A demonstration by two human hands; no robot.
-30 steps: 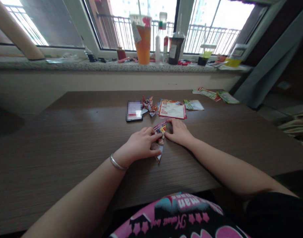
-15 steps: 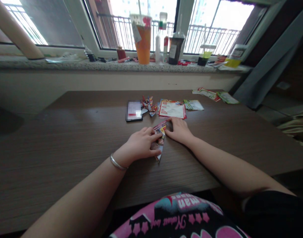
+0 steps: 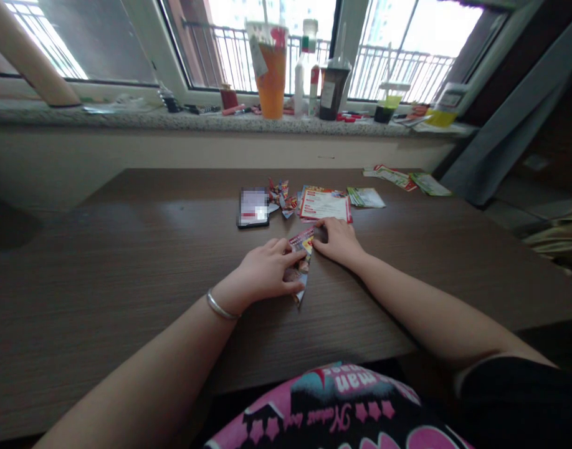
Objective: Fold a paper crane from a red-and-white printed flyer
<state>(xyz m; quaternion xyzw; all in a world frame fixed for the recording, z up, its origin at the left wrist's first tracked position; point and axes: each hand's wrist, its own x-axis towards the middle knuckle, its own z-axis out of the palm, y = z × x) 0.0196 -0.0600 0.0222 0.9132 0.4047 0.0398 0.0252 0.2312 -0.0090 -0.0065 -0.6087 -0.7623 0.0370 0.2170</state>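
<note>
A folded piece of colourful printed paper lies on the brown wooden table, narrowing to a point toward me. My left hand, with a silver bangle on its wrist, rests on the paper's left side with curled fingers pressing it down. My right hand lies flat at the paper's upper right edge, fingertips pressing on the fold.
Behind the hands lie a phone, small folded paper figures, a red-and-white leaflet stack and more leaflets to the right. An orange drink cup, bottles and pens stand on the stone windowsill.
My right hand has slid a little up along the paper's upper edge, away from me. The left hand stays in place on the paper.
</note>
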